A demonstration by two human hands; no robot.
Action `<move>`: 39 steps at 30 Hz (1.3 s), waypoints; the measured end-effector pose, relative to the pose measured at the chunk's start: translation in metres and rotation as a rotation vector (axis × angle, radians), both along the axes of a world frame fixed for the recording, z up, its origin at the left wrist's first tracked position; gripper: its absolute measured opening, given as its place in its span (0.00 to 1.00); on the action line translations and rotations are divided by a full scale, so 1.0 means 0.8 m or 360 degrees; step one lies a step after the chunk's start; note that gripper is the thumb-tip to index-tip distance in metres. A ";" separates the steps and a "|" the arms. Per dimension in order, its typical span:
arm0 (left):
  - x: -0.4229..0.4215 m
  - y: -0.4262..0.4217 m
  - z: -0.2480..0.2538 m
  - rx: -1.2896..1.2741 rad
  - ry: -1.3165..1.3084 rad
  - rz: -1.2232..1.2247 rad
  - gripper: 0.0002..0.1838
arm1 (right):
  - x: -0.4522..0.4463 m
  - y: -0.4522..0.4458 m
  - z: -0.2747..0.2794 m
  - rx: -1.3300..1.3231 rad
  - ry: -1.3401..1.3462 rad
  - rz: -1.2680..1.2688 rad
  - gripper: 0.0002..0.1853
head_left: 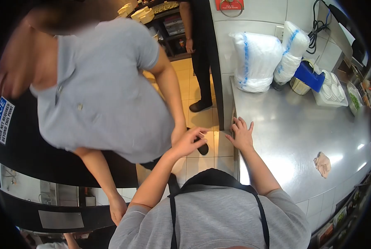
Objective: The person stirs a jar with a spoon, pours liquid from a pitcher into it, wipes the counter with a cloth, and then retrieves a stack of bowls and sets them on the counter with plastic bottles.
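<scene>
My left hand (188,142) is held out in front of me over the tiled floor, thumb and fingers apart. A small pale spot shows by its fingers, too small to name. Right beside it is the forearm of a person in a grey polo shirt (106,91); I cannot tell whether we touch. My right hand (241,135), fingers spread, is at the left edge of the steel counter (272,128) and grips nothing. A crumpled beige cloth (322,164) lies farther right on the counter.
Wrapped white bundles (258,62) stand at the counter's back, near a blue object (309,75) and a white tray of lidded cups (331,91). A person in dark clothes (200,54) stands in the doorway. A black door with a notice sign (2,120) is left.
</scene>
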State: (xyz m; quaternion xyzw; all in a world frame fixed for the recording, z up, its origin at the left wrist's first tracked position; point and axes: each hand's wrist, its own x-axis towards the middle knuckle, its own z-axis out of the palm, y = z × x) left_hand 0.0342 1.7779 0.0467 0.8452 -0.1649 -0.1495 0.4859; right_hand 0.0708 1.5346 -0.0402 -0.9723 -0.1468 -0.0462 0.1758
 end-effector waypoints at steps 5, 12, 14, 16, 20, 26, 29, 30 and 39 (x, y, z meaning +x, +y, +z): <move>0.025 0.032 -0.002 0.0232 -0.0491 0.0102 0.21 | 0.002 0.004 -0.003 -0.0010 -0.0009 -0.0029 0.23; 0.045 0.135 -0.111 0.0813 -0.0011 0.0249 0.22 | 0.005 0.006 0.000 -0.0053 0.0066 -0.0034 0.27; 0.053 0.170 -0.142 0.0883 0.0144 0.0420 0.21 | 0.006 0.008 0.002 -0.0045 0.0050 -0.0038 0.26; 0.065 0.208 -0.181 0.0845 0.0191 0.0486 0.22 | 0.010 0.014 0.006 -0.0046 0.0032 -0.0048 0.25; 0.082 0.276 -0.259 0.0846 0.0514 0.0562 0.26 | 0.039 0.042 -0.014 0.0249 -0.0185 -0.0140 0.17; 0.080 0.422 -0.418 0.0839 0.0768 0.0551 0.23 | 0.147 0.138 -0.062 0.0454 0.0358 0.0539 0.13; 0.069 0.482 -0.455 0.1232 0.0282 -0.0096 0.18 | 0.208 0.136 -0.119 0.0092 0.1189 0.0623 0.13; 0.072 0.499 -0.452 0.1114 -0.0236 -0.0337 0.19 | 0.232 0.129 -0.163 -0.0049 0.1244 0.0661 0.13; 0.168 0.467 -0.430 0.0566 0.0975 0.0850 0.27 | 0.369 0.139 -0.274 -0.0056 0.1379 0.0351 0.16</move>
